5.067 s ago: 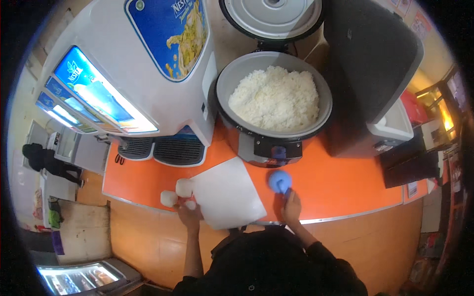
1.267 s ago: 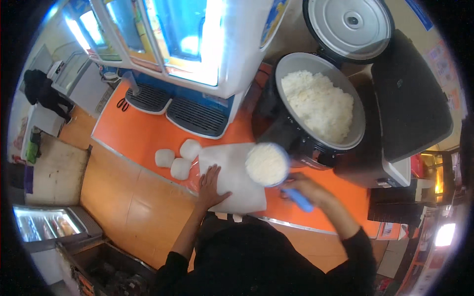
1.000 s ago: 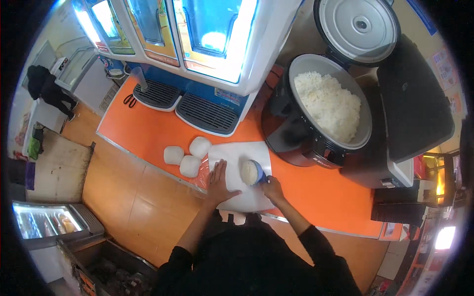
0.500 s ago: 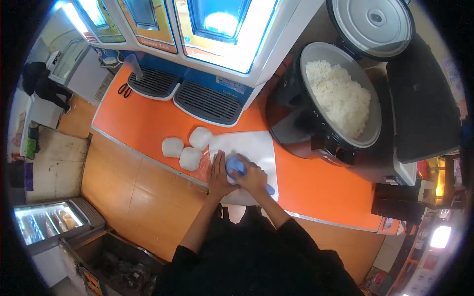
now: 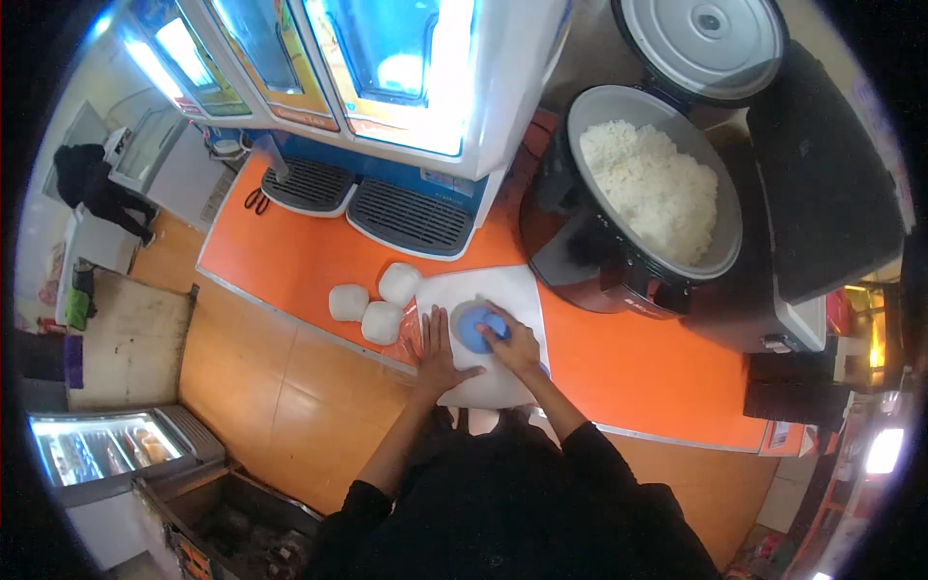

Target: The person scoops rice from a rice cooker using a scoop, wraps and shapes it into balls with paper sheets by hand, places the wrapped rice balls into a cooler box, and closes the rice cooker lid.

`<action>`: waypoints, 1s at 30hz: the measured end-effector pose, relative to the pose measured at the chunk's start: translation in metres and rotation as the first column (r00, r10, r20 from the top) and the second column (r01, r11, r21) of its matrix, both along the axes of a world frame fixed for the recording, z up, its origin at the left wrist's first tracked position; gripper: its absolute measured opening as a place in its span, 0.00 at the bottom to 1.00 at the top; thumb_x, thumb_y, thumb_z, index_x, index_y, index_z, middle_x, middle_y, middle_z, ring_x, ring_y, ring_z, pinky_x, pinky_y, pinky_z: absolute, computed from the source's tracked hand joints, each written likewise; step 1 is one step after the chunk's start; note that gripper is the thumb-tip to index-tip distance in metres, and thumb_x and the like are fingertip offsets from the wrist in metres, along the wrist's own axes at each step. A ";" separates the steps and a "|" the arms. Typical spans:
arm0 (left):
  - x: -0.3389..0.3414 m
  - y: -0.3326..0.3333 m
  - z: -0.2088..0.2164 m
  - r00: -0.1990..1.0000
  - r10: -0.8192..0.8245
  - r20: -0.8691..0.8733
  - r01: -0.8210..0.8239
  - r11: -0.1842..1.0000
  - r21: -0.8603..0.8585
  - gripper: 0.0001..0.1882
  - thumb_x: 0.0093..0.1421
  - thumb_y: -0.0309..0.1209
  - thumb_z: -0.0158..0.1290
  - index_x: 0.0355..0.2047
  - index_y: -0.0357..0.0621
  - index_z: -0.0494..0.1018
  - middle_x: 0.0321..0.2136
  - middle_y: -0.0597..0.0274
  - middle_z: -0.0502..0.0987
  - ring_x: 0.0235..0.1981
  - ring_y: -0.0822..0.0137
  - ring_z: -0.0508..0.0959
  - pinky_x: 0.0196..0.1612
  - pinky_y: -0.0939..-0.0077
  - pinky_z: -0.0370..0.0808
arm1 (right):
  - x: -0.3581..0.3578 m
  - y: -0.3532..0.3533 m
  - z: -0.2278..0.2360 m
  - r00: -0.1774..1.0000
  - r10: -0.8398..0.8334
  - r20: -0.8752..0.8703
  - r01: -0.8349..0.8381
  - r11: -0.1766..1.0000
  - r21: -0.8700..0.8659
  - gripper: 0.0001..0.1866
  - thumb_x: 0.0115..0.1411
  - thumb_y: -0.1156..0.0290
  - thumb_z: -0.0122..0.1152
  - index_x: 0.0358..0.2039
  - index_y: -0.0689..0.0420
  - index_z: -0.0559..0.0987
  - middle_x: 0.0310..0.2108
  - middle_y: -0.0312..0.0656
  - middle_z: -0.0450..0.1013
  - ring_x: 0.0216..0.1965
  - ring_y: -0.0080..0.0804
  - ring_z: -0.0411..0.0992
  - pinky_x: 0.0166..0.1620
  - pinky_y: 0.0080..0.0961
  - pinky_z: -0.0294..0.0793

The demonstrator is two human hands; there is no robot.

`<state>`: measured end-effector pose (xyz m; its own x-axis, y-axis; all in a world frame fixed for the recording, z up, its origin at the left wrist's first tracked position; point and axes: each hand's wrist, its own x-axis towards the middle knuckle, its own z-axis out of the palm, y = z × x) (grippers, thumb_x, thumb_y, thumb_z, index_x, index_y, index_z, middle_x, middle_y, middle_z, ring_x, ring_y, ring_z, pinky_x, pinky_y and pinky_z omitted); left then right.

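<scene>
A white sheet (image 5: 493,290) lies on the orange counter (image 5: 638,372). A blue round scoop (image 5: 471,324) sits upside down on it. My right hand (image 5: 512,346) grips the scoop from the right and presses it onto the sheet. My left hand (image 5: 437,350) lies flat on the sheet's left edge, fingers spread, just beside the scoop. Three white wrapped rice balls (image 5: 372,302) rest on the counter to the left of the sheet. A large black rice cooker (image 5: 638,208) full of white rice stands open at the back right.
The cooker's lid (image 5: 698,39) stands up behind it. A drink dispenser (image 5: 387,68) with two drip trays (image 5: 411,217) fills the back left. A black box (image 5: 822,184) sits at the right. A person (image 5: 92,184) stands far left on the floor.
The rice-filled scoop moved from near the cooker down to the sheet and has been turned over onto it. My left hand stayed on the sheet's left edge.
</scene>
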<state>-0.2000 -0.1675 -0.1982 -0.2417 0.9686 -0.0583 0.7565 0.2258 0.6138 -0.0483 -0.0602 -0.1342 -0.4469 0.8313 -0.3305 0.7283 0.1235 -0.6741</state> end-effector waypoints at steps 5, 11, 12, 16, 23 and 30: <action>0.010 -0.014 0.006 0.997 0.070 -0.037 -0.056 0.953 0.298 0.60 0.41 0.59 0.66 0.64 0.33 0.54 0.62 0.39 0.55 0.67 0.42 0.51 0.66 0.41 0.48 | 0.061 -0.003 -0.022 0.842 -0.276 -0.464 0.343 0.937 0.066 0.30 0.60 0.50 0.63 0.59 0.49 0.72 0.43 0.49 0.78 0.41 0.39 0.78 0.48 0.34 0.75; 0.019 -0.041 0.019 0.969 -0.235 -0.074 0.244 0.955 0.167 0.23 0.48 0.46 0.66 0.39 0.50 0.72 0.40 0.63 0.71 0.48 0.58 0.69 0.49 0.55 0.58 | 0.178 -0.012 -0.026 0.875 -0.467 -0.129 0.484 0.845 0.228 0.33 0.60 0.45 0.58 0.58 0.55 0.70 0.48 0.58 0.75 0.46 0.58 0.76 0.47 0.43 0.74; 0.021 -0.041 0.017 0.949 -0.309 -0.057 0.314 0.938 0.146 0.16 0.51 0.41 0.64 0.36 0.51 0.73 0.37 0.67 0.73 0.46 0.61 0.70 0.49 0.56 0.58 | 0.187 -0.012 -0.027 0.881 -0.450 -0.145 0.473 0.830 0.295 0.34 0.60 0.45 0.58 0.59 0.56 0.69 0.46 0.58 0.75 0.45 0.58 0.75 0.48 0.44 0.73; 0.024 -0.036 0.015 0.951 -0.263 -0.165 0.293 0.935 0.201 0.06 0.54 0.36 0.59 0.29 0.52 0.75 0.30 0.71 0.74 0.39 0.65 0.73 0.47 0.57 0.59 | 0.178 -0.019 -0.011 0.772 -0.483 0.412 0.196 0.798 0.570 0.35 0.59 0.46 0.58 0.60 0.55 0.67 0.44 0.56 0.74 0.46 0.56 0.70 0.52 0.49 0.67; 0.026 -0.026 0.035 0.968 -0.160 -0.193 0.218 0.916 0.336 0.05 0.53 0.31 0.58 0.29 0.49 0.74 0.29 0.66 0.73 0.38 0.63 0.73 0.44 0.62 0.63 | 0.095 -0.045 0.014 0.934 0.352 0.068 -0.330 0.769 0.548 0.35 0.54 0.51 0.62 0.60 0.52 0.69 0.55 0.45 0.69 0.58 0.46 0.64 0.59 0.45 0.62; 0.034 -0.046 0.050 0.960 -0.279 0.017 0.263 0.921 0.287 0.23 0.50 0.27 0.57 0.48 0.44 0.73 0.45 0.51 0.75 0.51 0.53 0.74 0.51 0.60 0.72 | 0.113 -0.021 -0.033 0.937 0.349 -0.015 -0.262 0.730 0.631 0.26 0.42 0.74 0.65 0.47 0.51 0.81 0.48 0.35 0.76 0.51 0.35 0.73 0.54 0.35 0.73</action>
<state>-0.1658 -0.2130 -0.1484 0.0278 0.9754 0.2185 0.7270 -0.1698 0.6653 0.0652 -0.0808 -0.1672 -0.7130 0.6449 0.2751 0.4940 0.7405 -0.4556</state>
